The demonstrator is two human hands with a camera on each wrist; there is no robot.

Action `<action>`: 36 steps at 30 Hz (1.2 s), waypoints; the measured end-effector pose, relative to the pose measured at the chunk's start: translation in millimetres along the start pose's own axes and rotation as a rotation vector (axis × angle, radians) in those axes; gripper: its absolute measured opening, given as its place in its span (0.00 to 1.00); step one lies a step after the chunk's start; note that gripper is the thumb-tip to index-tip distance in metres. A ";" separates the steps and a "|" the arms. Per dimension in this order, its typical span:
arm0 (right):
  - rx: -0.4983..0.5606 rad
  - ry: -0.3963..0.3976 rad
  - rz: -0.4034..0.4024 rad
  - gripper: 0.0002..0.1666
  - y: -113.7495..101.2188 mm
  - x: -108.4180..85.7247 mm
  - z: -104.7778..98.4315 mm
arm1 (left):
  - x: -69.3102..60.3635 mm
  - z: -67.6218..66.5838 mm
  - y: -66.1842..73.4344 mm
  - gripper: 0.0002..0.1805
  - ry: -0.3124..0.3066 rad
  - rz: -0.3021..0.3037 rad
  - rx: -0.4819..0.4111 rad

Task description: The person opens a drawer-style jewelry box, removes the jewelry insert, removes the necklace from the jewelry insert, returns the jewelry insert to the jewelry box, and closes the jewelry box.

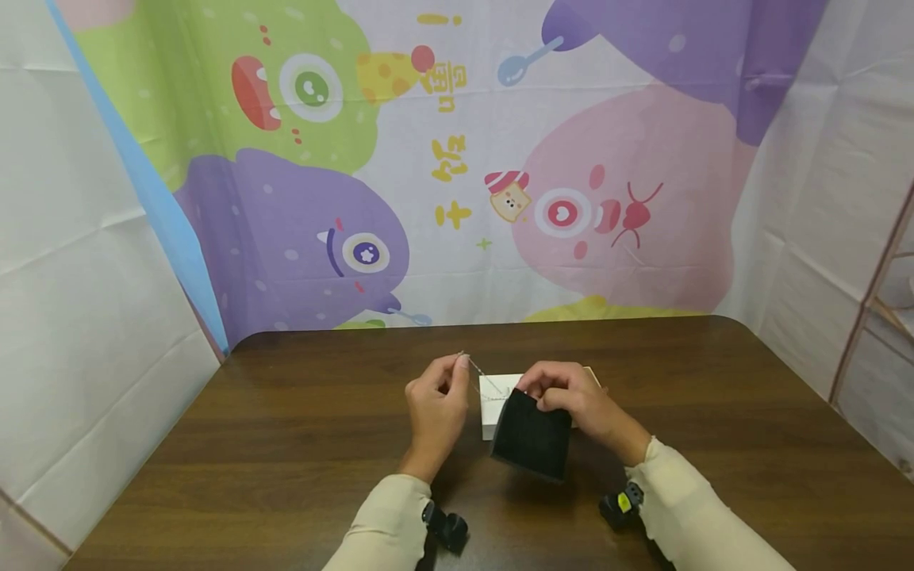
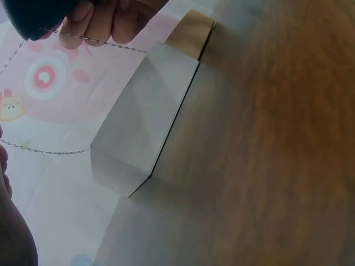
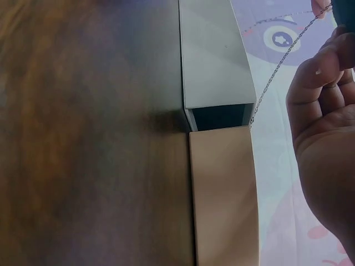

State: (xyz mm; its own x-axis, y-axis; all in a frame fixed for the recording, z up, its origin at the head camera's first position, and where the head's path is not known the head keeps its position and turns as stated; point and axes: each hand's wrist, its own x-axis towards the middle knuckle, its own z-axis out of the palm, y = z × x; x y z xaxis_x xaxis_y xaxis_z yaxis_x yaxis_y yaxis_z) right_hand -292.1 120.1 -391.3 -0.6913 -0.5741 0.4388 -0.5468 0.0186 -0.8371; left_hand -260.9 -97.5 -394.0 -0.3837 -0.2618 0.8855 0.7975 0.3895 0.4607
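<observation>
- The left hand [image 1: 437, 396] pinches a thin chain [image 2: 116, 45] between thumb and finger, at about 10 o'clock from the black pad [image 1: 534, 436].
- The right hand [image 1: 574, 396] grips this pad by its upper edge, at about 1 o'clock from the pad's middle; the pad is tilted and raised above the table [image 1: 286, 444].
- The chain is in the air between the two hands: from the left fingertips it goes toward 4 o'clock, in two strands, to the pad's upper edge. How it is fixed there, if it is fixed, I cannot tell.
- The white box [image 3: 216, 55] lies on the table, at about 12 o'clock from the pad. Its end is open toward the brown part [image 3: 224, 194], and the inside looks dark.
- As I judge, the step in hand is to handle the chain at the pad's edge.
- The next move seems to call for a steady pad, a light pinch and some slack, because thin links could tangle or catch on the edge.
</observation>
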 end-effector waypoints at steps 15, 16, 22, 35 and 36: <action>0.021 -0.009 0.012 0.18 -1.2 -1.0 -0.9 | -6.5 -5.0 -38.8 0.03 0.014 -0.042 0.044; 0.021 -0.009 0.013 0.17 -1.2 -1.0 -0.9 | -5.8 -5.9 -39.7 0.02 0.021 -0.048 0.047; 0.021 -0.007 0.022 0.17 -0.3 -1.0 -1.0 | -1.9 -13.6 -41.6 0.03 0.044 -0.099 0.043; 0.009 0.001 0.027 0.17 -0.1 -1.0 -1.1 | 13.6 -18.4 -17.9 0.03 0.022 -0.062 0.059; 0.006 0.001 0.027 0.17 -0.2 -0.9 -1.2 | 15.6 -18.3 -13.2 0.03 0.009 -0.044 0.065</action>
State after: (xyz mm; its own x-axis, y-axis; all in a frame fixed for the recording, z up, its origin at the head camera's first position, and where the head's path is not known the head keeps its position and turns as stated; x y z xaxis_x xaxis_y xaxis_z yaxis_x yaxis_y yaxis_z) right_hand -292.0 121.6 -391.1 -0.7066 -0.5725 0.4160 -0.5246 0.0292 -0.8509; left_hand -268.9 -122.9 -387.3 -0.4135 -0.2879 0.8638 0.7477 0.4340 0.5026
